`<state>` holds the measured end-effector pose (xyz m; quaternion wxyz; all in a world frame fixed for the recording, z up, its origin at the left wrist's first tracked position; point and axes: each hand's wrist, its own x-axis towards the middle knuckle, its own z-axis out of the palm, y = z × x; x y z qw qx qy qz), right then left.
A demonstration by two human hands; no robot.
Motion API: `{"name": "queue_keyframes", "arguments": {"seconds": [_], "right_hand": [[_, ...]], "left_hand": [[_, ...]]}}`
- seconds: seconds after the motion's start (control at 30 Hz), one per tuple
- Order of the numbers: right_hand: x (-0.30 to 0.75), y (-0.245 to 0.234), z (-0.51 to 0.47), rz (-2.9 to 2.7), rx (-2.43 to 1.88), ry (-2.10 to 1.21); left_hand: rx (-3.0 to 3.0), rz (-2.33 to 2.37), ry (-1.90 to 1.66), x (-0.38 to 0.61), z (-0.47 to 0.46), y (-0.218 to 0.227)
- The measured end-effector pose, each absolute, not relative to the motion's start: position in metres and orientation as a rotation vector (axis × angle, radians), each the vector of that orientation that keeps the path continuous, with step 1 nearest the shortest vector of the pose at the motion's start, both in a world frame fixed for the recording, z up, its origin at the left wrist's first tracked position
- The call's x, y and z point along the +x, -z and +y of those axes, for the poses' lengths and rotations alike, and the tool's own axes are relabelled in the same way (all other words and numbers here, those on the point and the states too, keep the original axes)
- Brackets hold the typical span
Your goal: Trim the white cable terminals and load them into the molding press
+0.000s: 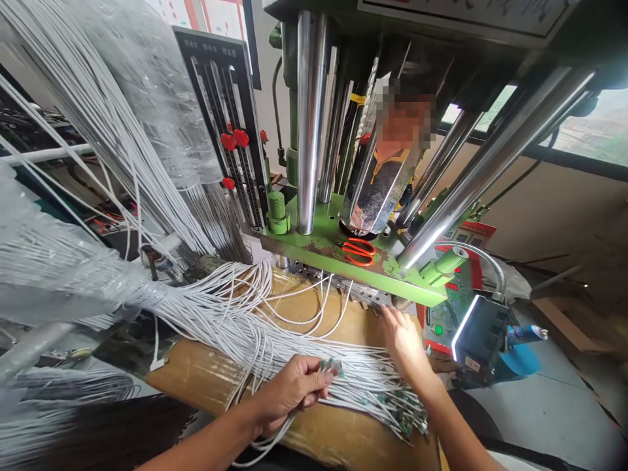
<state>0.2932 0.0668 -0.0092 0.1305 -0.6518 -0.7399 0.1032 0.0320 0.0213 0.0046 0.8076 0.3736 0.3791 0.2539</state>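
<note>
Your hands, itemised: left hand, bare; right hand, bare; forearms uncovered as far as they show.

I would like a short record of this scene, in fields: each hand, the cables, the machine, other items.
left hand: pinches a few cable ends with small green parts
right hand: fingertips at the mould under the green plate
white cables: spread over a brown surface
scissors: orange, lying on the green plate
lamp: lit, beside the right hand

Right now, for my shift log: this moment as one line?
left hand: pinching white cable ends | right hand: at mould under green plate | scissors: on plate
</note>
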Motion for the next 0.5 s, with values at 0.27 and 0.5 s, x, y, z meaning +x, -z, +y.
{"name": "queue_keyframes", "arguments": {"seconds": [0.27, 0.5], "right_hand": [[0.318, 0.008, 0.097, -2.273, -1.982, -0.371], [0.283, -0.014, 0.035, -2.079, -1.935, -0.834]], "left_hand": [[0.943, 0.831, -0.553, 0.028, 0.023, 0.002], [1.843, 0.851, -0.731, 0.027, 0.025, 0.008]]}}
